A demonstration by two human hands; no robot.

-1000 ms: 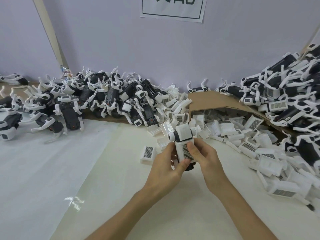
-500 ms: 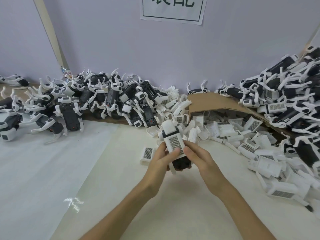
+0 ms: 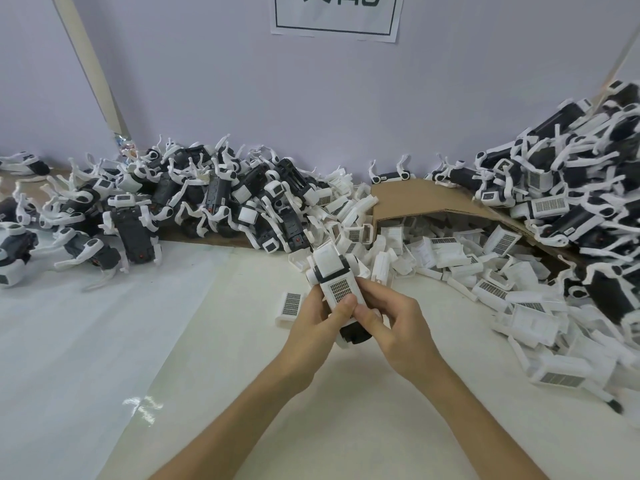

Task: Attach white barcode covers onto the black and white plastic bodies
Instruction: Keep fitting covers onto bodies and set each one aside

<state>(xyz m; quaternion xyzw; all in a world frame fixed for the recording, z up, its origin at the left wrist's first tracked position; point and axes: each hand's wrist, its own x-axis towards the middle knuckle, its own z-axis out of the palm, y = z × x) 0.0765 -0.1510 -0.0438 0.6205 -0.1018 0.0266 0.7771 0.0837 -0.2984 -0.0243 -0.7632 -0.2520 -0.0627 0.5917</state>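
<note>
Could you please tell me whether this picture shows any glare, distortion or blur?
Head view: a glare patch on the table at lower left; wide-angle warp leans the wall strip inward; light is soft, shadows faint; left hand, right hand and body look sharp.

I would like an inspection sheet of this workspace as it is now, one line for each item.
Surface: white table.
Job's things: plastic body held, barcode cover on it; loose covers heaped behind; body piles left and right.
Clutter: cardboard sheet among the piles.
Grippers: left hand and right hand grip the plastic body, thumbs on the cover.
Cables: nothing seen.
Surroundings: pale wall, paper sign.
</note>
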